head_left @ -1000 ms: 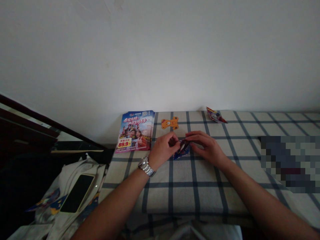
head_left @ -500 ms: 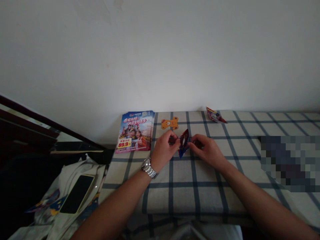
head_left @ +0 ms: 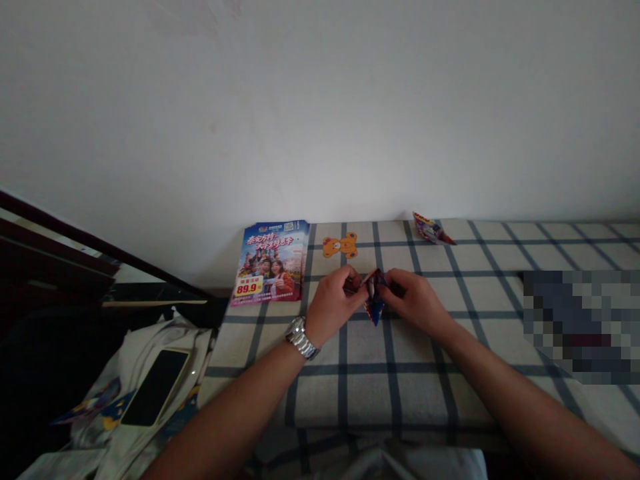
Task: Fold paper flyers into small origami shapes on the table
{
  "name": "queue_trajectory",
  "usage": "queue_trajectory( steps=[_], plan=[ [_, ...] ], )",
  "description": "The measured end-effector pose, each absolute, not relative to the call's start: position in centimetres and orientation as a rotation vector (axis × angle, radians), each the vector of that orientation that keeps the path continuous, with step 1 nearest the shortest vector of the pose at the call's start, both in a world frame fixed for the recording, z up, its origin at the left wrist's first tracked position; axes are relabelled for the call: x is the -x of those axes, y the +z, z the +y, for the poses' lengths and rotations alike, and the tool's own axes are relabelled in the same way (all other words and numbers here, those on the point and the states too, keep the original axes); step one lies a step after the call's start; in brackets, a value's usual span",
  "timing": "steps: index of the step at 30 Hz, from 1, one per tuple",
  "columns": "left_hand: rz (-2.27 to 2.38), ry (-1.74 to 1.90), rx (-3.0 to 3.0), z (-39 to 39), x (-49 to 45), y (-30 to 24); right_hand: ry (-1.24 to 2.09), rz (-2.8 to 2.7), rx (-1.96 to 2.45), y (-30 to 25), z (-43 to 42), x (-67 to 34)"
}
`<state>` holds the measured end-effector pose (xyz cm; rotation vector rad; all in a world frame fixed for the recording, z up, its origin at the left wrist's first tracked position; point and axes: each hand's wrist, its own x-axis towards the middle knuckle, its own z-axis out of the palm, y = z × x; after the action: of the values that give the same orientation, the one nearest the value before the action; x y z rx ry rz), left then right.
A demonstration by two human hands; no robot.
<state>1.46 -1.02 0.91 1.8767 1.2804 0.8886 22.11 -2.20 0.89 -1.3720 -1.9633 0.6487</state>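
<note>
Seen from above, two bare hands close together over a blue-and-white checked cloth [head_left: 320,393], beneath a plain pale wall [head_left: 320,120]. Between them, a small folded paper piece [head_left: 375,312], dark blue with touches of red, its lower tip pointing toward the wearer. Left hand [head_left: 334,297] with thumb and bent fingers pinching the left side of the piece; silver watch [head_left: 303,339] on the wrist. Right hand [head_left: 414,300] likewise, thumb and curled fingers closed on the right side. Upper part of the piece largely covered by fingers, its folds too small and dark to make out; impossible to tell whether touching the cloth. Beyond the hands, an orange bear figure [head_left: 341,246], flat-looking, perhaps printed; to its left, a stack of colourful flyers [head_left: 270,263] marked 89.9, small print unreadable. Near the wall to the right, another folded paper piece [head_left: 431,230], tilted. At far right, an object blurred into squares [head_left: 580,327], unidentifiable. Lower left, a dark-screened phone [head_left: 156,387] on crumpled pale material [head_left: 143,340], deep shadow alongside. Both forearms cut off by the frame.
</note>
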Motion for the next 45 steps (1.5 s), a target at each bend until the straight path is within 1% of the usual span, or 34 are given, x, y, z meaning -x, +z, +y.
queue_trajectory(
  steps=[11,23,35,45],
  plan=[
    [1.313,0.865,-1.856,-1.05,-1.39,1.33,0.788,-1.929,1.426,0.82,-2.07,-22.30],
    [1.308,0.840,-1.851,-0.88,-1.16,1.25,0.793,-1.950,1.466,0.74,-1.89,-22.46],
    [1.052,0.878,-1.578,-0.46,-0.82,1.10,0.863,-1.934,1.450,1.00,-1.95,-22.41],
    [0.976,0.883,-1.448,-0.46,-0.84,0.90,0.873,-1.931,1.442,1.07,-1.95,-22.45]
  ],
)
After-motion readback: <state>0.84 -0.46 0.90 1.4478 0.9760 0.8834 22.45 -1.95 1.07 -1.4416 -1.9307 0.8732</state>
